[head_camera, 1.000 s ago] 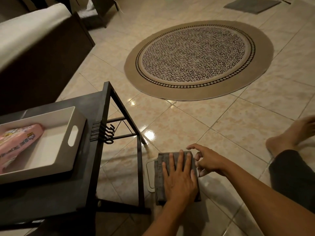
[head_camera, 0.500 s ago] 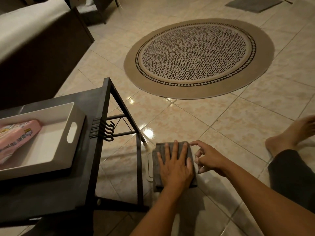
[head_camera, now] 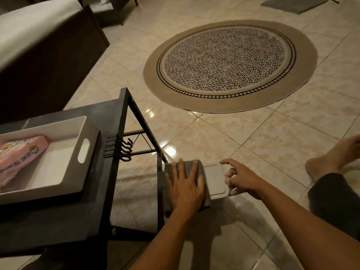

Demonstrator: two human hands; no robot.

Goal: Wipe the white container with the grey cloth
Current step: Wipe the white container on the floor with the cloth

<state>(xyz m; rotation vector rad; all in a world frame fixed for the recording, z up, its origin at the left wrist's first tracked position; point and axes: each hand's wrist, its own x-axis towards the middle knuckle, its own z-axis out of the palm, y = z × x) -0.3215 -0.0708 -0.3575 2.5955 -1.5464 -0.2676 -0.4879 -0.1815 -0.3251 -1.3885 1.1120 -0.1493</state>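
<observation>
A tiled floor [head_camera: 253, 137] carries a round rug [head_camera: 229, 65], a grey mat [head_camera: 292, 3] at the far edge, a dark table [head_camera: 64, 217] and a white container [head_camera: 214, 180]. On the table sits a white tray [head_camera: 58, 172] holding a pink pack [head_camera: 21, 152].

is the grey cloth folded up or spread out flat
Folded. The grey cloth shows as a thick, compact pad under the left hand, covering only the left part of the white container.
</observation>
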